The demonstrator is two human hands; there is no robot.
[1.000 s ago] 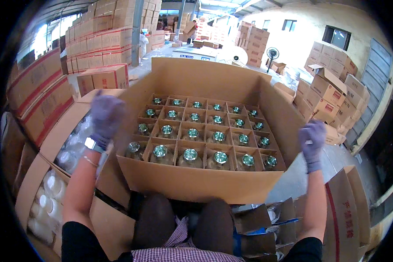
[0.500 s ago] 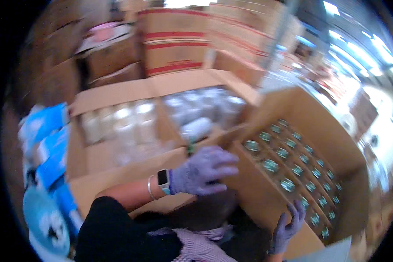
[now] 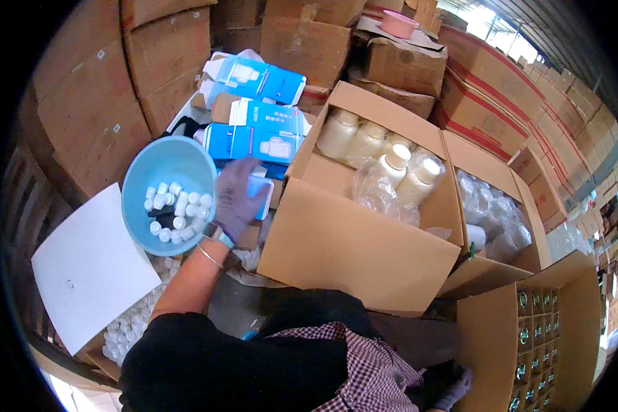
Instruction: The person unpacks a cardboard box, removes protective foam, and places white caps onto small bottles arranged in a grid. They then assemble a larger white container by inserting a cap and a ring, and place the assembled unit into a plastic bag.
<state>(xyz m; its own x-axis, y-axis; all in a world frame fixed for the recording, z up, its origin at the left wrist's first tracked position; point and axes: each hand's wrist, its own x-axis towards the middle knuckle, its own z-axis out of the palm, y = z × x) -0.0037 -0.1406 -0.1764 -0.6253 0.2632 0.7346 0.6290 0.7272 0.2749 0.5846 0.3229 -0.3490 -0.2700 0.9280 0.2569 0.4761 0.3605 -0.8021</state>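
Note:
My left hand (image 3: 237, 202), in a thin purple glove, reaches over the right rim of a light blue basin (image 3: 134, 167). Its fingers are spread, slightly blurred, with nothing visible in them. White caps (image 3: 178, 222) and a small black thing (image 3: 161, 218) lie inside the basin. Just beyond the hand are flattened blue-and-white printed cartons (image 3: 254, 139). My right hand (image 3: 454, 391), gloved too, is low at the lower edge, beside the wall of the box of glass jars (image 3: 522, 336); its fingers are too hidden to read.
An open cardboard box (image 3: 357, 240) holds cream-coloured bottles (image 3: 396, 163) and clear plastic. Right of it, another box section holds wrapped white bottles (image 3: 491, 206). More white caps (image 3: 125, 335) fill a container under a white sheet (image 3: 93, 264). Stacked cartons (image 3: 484, 103) rise behind, with a pink basin (image 3: 398, 25) on top.
The view has swung left. My left hand has moved from in front of the bottle boxes to the blue basin. My right hand is lower and less visible beside the jar box.

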